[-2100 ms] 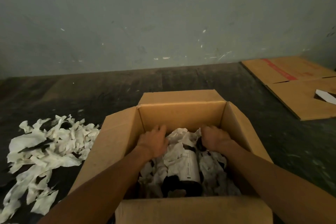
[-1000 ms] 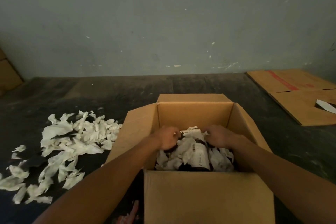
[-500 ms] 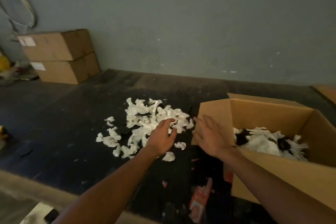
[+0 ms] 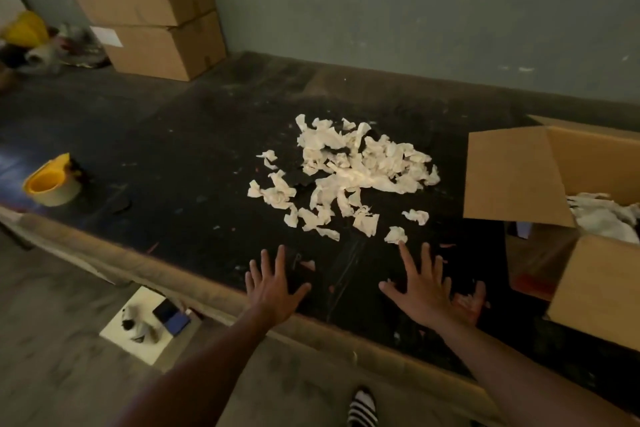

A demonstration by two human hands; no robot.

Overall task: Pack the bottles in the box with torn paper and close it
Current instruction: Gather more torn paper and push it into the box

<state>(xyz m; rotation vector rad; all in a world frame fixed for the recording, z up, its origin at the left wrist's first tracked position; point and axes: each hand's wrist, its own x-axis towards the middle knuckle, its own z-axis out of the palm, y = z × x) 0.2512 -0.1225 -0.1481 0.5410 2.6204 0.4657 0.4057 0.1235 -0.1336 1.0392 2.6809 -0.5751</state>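
Observation:
A heap of torn white paper [image 4: 349, 174] lies on the dark table [image 4: 194, 156]. My left hand [image 4: 272, 286] and my right hand [image 4: 431, 291] hover over the table's near edge, fingers spread, holding nothing. The right index fingertip is close to one loose scrap [image 4: 396, 235]. The open cardboard box [image 4: 516, 177] stands at the right edge of view with its left flap up. White paper [image 4: 604, 215] fills its inside, and no bottle shows from here.
Two stacked closed cartons [image 4: 149, 10] stand at the back left against the wall. A yellow tape roll [image 4: 52, 184] sits on the table's left end. On the floor below lie a white board with small items [image 4: 145, 321] and my striped foot [image 4: 362, 407].
Both hands came out of the box and swung left toward the paper heap. My view turned left and tilted down, so the box now sits at the right edge.

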